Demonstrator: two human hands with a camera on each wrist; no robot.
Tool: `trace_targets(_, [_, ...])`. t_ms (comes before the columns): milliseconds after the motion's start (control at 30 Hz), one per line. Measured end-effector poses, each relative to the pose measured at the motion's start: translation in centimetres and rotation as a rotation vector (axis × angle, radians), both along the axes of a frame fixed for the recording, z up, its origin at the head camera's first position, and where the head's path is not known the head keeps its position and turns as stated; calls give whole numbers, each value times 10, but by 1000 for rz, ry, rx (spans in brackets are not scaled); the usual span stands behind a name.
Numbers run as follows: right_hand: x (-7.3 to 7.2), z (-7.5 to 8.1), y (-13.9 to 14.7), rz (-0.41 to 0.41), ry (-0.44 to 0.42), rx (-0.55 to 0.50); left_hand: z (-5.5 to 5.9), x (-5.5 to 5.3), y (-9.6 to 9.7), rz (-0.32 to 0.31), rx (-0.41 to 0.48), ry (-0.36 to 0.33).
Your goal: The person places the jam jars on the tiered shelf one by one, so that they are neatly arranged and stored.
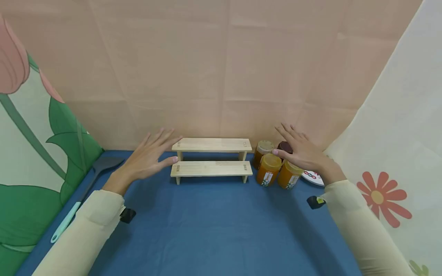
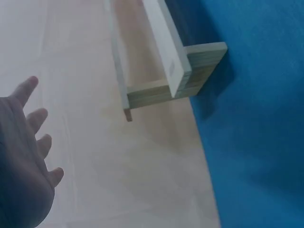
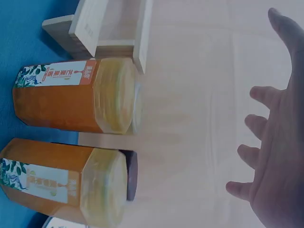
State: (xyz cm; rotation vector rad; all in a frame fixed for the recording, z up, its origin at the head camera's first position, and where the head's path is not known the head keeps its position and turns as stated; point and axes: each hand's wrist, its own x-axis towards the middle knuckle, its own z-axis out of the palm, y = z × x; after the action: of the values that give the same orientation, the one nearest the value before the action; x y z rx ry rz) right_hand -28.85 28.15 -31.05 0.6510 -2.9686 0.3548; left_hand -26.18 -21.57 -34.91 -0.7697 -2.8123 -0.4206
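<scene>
A small two-step wooden rack point(image 1: 211, 168) stands at the back of the blue table. My left hand point(image 1: 148, 157) hovers at its left end, fingers spread, holding nothing; in the left wrist view the rack point(image 2: 166, 61) is off to one side of the palm. Right of the rack, several jars are grouped: two honey jars point(image 1: 268, 170) with yellow lids in front, others with a pale lid and a dark lid point(image 1: 285, 147) behind. Above them my right hand point(image 1: 298, 149) is held with straight, spread fingers and nothing in it. The right wrist view shows a labelled honey jar point(image 3: 61, 95) lying below the palm's level.
A spatula point(image 1: 65, 222) with a mint handle and dark blade lies along the left edge. A white plate with red marks point(image 1: 313, 178) sits partly hidden under the right forearm. A beige cloth point(image 1: 207, 76) hangs behind, with patterned cloths at both sides.
</scene>
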Motion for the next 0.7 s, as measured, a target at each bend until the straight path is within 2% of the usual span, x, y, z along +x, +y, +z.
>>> trace_targets(133, [3,-5,13,-23,-22,-64,-11,1,-7,22,97,-12])
trace_targets(367, [11,-22,38,-61,-79,-185,-36,6,-20,44,445,-177])
trace_targets(500, [17,-33,52,-94,-115,-201,-53,6,-22,70,552,-234])
trace_targets(700, [20,-50,68,-149,-125,-242,-78,4,-19,118,719,-312])
